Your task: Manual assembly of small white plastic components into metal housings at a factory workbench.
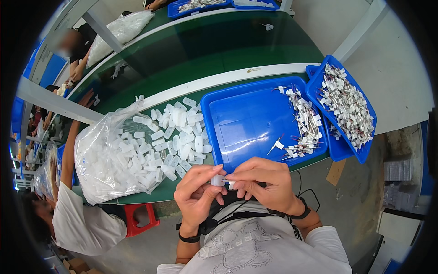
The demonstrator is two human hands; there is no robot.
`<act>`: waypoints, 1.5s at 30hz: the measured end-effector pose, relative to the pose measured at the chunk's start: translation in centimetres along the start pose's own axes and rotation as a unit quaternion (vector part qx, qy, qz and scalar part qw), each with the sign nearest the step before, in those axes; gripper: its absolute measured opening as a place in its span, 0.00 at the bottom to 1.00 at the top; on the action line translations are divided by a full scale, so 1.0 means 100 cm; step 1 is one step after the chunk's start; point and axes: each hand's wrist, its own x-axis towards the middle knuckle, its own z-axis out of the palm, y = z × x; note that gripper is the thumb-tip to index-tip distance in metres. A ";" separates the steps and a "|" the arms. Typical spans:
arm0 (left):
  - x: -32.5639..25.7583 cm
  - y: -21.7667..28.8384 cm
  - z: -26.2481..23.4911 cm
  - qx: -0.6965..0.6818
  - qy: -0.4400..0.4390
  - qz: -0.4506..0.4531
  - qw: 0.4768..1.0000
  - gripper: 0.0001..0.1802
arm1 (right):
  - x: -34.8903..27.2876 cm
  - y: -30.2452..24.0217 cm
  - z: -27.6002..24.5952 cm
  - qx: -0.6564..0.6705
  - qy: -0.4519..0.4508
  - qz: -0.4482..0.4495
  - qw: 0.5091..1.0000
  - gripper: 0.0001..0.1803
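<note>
In front of my body, at the near edge of the green table, my two hands meet. My left hand (195, 194) pinches a small translucent white plastic housing (217, 180) between thumb and fingers. From the other side, my right hand (269, 183) grips a small wired part with a white tag (232, 185), its inner end at the housing; how far it goes in is hidden by fingers. Beyond my hands lies a blue tray (207, 123) with similar wired parts (305, 121) along its right side. Many loose housings (185, 132) are heaped to the left.
A clear plastic bag (93, 169) spills housings onto the table. Another blue tray (370, 102), piled with wired parts, overlaps the first at the right. A white rail (196, 86) crosses behind them. A person in a white shirt (82, 223) sits left by a red stool (141, 220).
</note>
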 end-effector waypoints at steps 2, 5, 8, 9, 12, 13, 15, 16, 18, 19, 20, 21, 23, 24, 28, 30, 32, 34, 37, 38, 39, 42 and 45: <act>0.000 -0.001 -0.001 0.005 0.000 0.007 1.000 0.19 | 0.001 -0.001 0.001 0.035 0.000 0.021 0.999 0.10; -0.001 -0.002 -0.002 0.023 -0.003 0.018 1.000 0.19 | 0.004 -0.004 0.003 0.041 0.009 0.080 0.996 0.10; -0.001 -0.001 -0.002 0.049 -0.005 0.021 0.999 0.20 | 0.004 0.000 0.002 0.023 0.005 0.075 0.997 0.10; 0.000 -0.001 -0.001 0.060 -0.005 0.020 0.998 0.21 | 0.003 0.003 0.002 0.022 0.006 0.074 0.997 0.10; -0.001 -0.003 0.001 0.055 0.005 -0.002 0.998 0.21 | 0.002 0.007 0.003 -0.037 0.026 0.019 0.999 0.14; -0.002 -0.003 0.001 0.055 0.005 -0.003 0.998 0.21 | 0.003 0.007 0.004 -0.083 0.039 -0.024 0.996 0.13; -0.005 -0.003 0.001 0.024 0.039 -0.062 0.997 0.19 | 0.004 0.006 0.006 -0.128 0.051 -0.067 0.988 0.13; -0.006 -0.004 -0.001 0.024 0.039 -0.062 0.997 0.19 | 0.004 0.006 0.008 -0.150 0.053 -0.099 0.982 0.12; -0.008 -0.011 -0.004 0.002 0.038 -0.037 0.999 0.17 | 0.004 0.007 0.008 -0.171 0.055 -0.130 0.975 0.11; -0.008 -0.011 -0.004 0.001 0.037 -0.037 0.999 0.17 | 0.004 0.007 0.007 -0.191 0.056 -0.155 0.968 0.11; -0.008 -0.012 -0.003 0.004 0.036 -0.027 0.999 0.17 | 0.004 0.008 0.007 -0.210 0.057 -0.180 0.959 0.11; -0.008 -0.012 -0.003 0.008 0.036 -0.016 0.999 0.16 | 0.004 0.010 0.008 -0.209 0.056 -0.180 0.959 0.11; -0.009 -0.012 -0.002 -0.006 0.037 -0.012 0.999 0.16 | 0.001 0.014 0.010 -0.246 0.072 -0.212 0.943 0.15; -0.009 -0.012 -0.001 -0.021 0.038 -0.007 0.999 0.15 | 0.001 0.015 0.010 -0.245 0.071 -0.212 0.943 0.15; -0.012 -0.014 0.003 -0.060 0.055 -0.014 0.997 0.14 | 0.002 0.015 0.011 -0.269 0.077 -0.256 0.925 0.15; -0.013 -0.016 0.002 -0.050 0.053 -0.004 0.997 0.14 | 0.001 0.013 0.011 -0.268 0.074 -0.263 0.924 0.15; -0.013 -0.017 0.001 -0.050 0.054 -0.004 0.997 0.14 | 0.002 0.013 0.009 -0.265 0.046 -0.254 0.929 0.15; -0.014 -0.017 0.001 -0.050 0.055 -0.003 0.997 0.15 | 0.002 0.010 0.007 -0.270 0.032 -0.251 0.929 0.15; -0.016 -0.017 0.003 -0.054 0.058 -0.004 0.997 0.14 | 0.004 0.009 0.004 -0.270 0.006 -0.254 0.929 0.14; -0.016 -0.016 0.003 -0.050 0.058 -0.007 0.997 0.14 | 0.005 0.008 0.003 -0.265 -0.004 -0.260 0.929 0.13; -0.016 -0.015 0.004 -0.047 0.060 -0.009 0.997 0.13 | 0.006 0.008 0.002 -0.265 -0.004 -0.259 0.929 0.13; -0.015 -0.012 0.004 -0.036 0.053 -0.009 0.998 0.12 | 0.009 0.002 -0.002 -0.280 -0.027 -0.256 0.925 0.11; -0.014 -0.010 0.005 -0.031 0.050 -0.014 0.998 0.11 | 0.012 -0.004 -0.007 -0.286 -0.066 -0.248 0.923 0.09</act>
